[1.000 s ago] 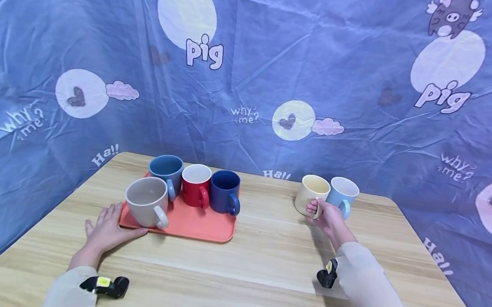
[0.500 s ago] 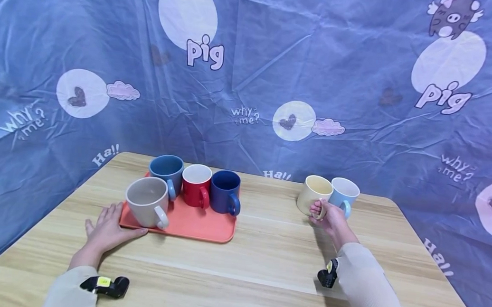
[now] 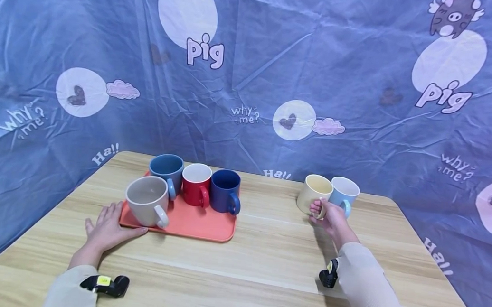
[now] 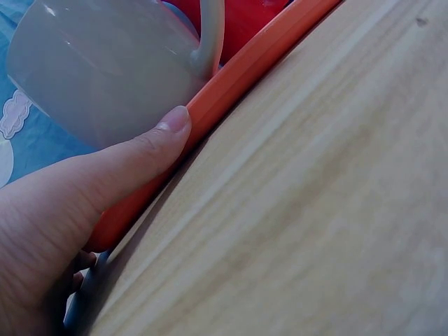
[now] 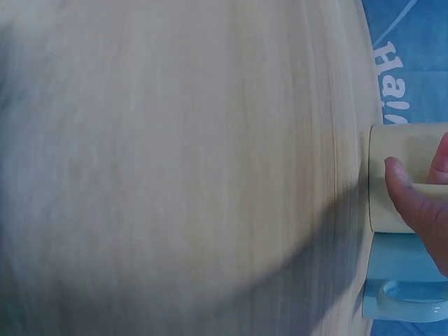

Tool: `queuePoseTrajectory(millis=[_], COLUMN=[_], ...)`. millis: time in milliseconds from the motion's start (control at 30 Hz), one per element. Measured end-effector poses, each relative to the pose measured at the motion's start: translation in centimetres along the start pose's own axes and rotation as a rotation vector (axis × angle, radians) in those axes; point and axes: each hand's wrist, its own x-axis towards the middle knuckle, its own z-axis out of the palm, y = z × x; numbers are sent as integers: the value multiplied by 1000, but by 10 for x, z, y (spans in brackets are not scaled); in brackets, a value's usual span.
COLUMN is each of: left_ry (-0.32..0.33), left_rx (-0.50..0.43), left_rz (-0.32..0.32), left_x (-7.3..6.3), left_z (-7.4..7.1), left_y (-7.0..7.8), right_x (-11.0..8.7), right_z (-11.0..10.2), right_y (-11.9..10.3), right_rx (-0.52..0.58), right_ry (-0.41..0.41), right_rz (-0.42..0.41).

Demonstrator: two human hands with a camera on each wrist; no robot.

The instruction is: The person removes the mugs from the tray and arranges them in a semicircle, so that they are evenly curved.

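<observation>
1. The cream mug is upright at the back right of the bench, and its base appears to rest on the wood.
2. The person's right grip is closed on this mug's handle, with the thumb laid over it in the right wrist view. The handle faces the person, which probably explains the hold there: it can be reached from the front without going around the rim.
3. The left grip holds nothing. It lies spread and relaxed at the near left corner of the orange-red tray, its thumb along the front rim and its fingers by the left side, seemingly to steady the tray.
4. The light blue mug stands just to the right of the cream mug, perhaps touching it, so it crowds that side; its own handle also points forward.
5. On the tray, the grey mug stands at the front left, near the left thumb. Whether they touch cannot be told.
6. Behind it, a teal mug, a red mug and a navy mug form a tight back row, which bars the tray's far edge.
7. A printed blue curtain hangs behind the bench.
</observation>
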Motion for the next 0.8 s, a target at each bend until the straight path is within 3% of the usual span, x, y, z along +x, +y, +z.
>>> queuePoseTrajectory(millis=[400, 633, 667, 800], left_ry=[-7, -10, -11, -12], left_rx=[5, 1, 0, -3], left_rz=[5, 5, 5, 5], left_x=[0, -1, -2, -2], left_z=[-1, -1, -1, -2], left_y=[1, 1, 1, 1], right_x=[-6, -8, -2, 0], right_z=[-3, -15, -24, -35], right_y=[-4, -7, -4, -9], right_rx=[-123, -217, -209, -300], right_ry=[10, -38, -87, -121], right_rz=[17, -28, -47, -31])
